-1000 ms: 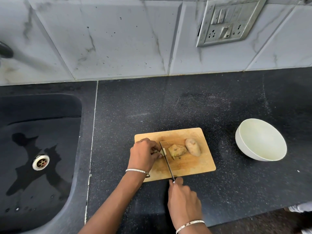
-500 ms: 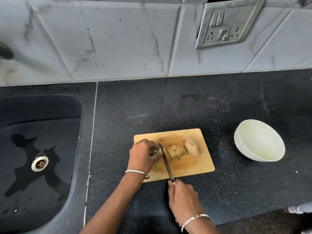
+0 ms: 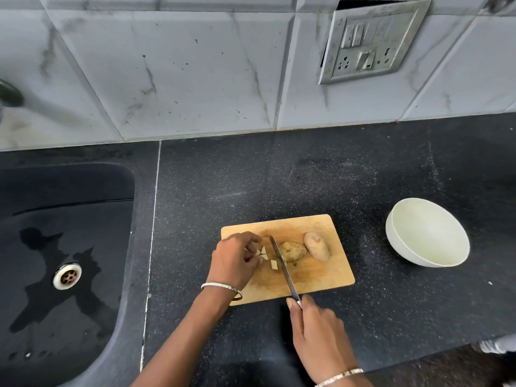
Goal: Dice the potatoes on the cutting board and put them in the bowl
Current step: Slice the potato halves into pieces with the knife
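A wooden cutting board (image 3: 312,277) lies on the black counter. On it rest a whole brown potato (image 3: 316,246) and, left of it, a partly cut potato (image 3: 293,251). Small pale potato cubes (image 3: 273,264) lie left of the knife blade (image 3: 282,265). My left hand (image 3: 234,259) rests on the board's left part, fingers curled over a few cubes. My right hand (image 3: 315,331) grips the knife handle at the board's near edge, blade pointing away across the board. A white bowl (image 3: 427,236) with nothing visible inside stands to the right.
A black sink (image 3: 64,261) with a metal drain (image 3: 67,276) fills the left side. The tiled wall behind carries a switch and socket plate (image 3: 368,43). The counter's front edge runs close below my right hand.
The left hand has drawn back to the left, uncovering small cut cubes beside the blade. The knife has stayed in nearly the same place.
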`<state>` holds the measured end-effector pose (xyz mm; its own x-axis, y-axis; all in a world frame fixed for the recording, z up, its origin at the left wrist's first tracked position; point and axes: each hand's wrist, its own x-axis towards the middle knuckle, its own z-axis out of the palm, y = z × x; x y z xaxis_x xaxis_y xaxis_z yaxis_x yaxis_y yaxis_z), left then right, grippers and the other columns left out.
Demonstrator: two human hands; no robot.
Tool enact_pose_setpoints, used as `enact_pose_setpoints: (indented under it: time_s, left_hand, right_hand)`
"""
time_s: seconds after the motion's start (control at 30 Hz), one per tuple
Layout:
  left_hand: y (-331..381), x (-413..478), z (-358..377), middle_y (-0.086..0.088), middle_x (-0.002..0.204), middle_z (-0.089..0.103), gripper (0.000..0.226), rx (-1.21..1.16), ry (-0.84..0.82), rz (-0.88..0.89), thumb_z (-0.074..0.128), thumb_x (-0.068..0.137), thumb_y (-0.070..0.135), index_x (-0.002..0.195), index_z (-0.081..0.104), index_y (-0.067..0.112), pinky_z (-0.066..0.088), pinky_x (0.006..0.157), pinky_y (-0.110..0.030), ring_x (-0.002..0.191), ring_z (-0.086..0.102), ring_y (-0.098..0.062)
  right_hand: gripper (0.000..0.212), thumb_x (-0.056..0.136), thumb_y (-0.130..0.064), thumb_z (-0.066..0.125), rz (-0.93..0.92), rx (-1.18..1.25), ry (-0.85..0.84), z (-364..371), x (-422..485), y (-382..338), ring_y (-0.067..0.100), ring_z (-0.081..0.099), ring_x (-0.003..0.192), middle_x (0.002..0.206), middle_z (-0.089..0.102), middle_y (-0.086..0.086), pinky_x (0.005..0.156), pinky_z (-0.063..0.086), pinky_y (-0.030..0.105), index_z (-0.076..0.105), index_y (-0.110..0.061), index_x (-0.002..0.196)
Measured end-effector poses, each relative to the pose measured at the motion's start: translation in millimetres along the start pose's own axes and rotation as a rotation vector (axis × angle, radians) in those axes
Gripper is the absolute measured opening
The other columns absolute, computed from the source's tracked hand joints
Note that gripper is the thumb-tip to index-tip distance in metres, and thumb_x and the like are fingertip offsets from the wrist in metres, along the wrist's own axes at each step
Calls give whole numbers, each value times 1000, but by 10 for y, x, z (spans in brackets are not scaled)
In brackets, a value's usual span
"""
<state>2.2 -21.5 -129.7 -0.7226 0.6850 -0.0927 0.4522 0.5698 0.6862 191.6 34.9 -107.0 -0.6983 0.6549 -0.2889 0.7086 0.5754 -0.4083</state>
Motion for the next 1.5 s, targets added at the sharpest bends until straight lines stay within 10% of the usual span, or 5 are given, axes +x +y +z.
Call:
enact_pose_setpoints:
  time_s: [0.4, 0.6, 1.5]
  left_hand:
    - [46, -6, -40, 12, 103, 47, 53, 157, -106, 58, 82, 70, 31, 117, 60, 31, 45, 77, -21, 88, 52, -7]
    - [45, -22, -37, 14, 91, 55, 28, 168, -109, 66, 81, 72, 28, 96, 68, 34, 46, 72, -21, 80, 53, -4]
    - [-94, -155, -164, -15, 81, 72, 19, -478, -239, -269, 52, 93, -4, 95, 70, 4, 60, 70, -31, 70, 70, -20]
  right_hand:
    - [39, 99, -56, 18, 52, -121, -63, 30, -104, 76, 25, 66, 95, 96, 66, 0, 63, 38, 32, 42, -26, 105]
    - [32, 100, -53, 21, 15, -65, -102, 135, -34, -49, 26, 65, 93, 94, 64, 0, 61, 38, 34, 38, -26, 96]
    - [38, 97, -59, 19, -49, -86, -158, -30, -108, 161, 26, 65, 93, 88, 63, -2, 64, 43, 35, 40, -28, 98]
